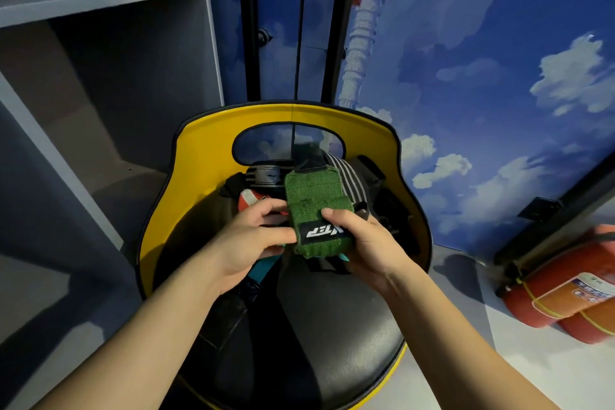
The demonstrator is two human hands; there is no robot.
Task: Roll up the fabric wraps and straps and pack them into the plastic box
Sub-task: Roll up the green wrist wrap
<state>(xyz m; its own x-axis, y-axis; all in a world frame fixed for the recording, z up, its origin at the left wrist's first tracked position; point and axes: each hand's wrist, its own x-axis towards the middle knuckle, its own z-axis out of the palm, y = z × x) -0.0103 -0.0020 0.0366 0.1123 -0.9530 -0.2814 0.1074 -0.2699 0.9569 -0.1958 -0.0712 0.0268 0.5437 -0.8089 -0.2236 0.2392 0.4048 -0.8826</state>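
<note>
Both hands grip the green wrap [316, 210] above the middle of the black chair seat [332, 326], left hand [256, 240] pinching its left edge, right hand [362, 243] curled round its labelled right end, other straps [349, 176] heaped behind against the yellow backrest [206, 150].

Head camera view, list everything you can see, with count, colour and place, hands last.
Green woven fabric wrap with black logo label: one, green, held over the chair seat.
Pile of wraps and straps: several, black, striped, red-white, on the seat behind the green wrap.
Teal strap: one, teal, under the hands.
Yellow-backed chair with black seat: one, centre.
Grey shelving unit: one, left.
Blue cloud-painted wall: right and behind.
Red fire extinguishers: two, floor at right.
Left hand: grips the wrap's left side.
Right hand: grips its right side.
</note>
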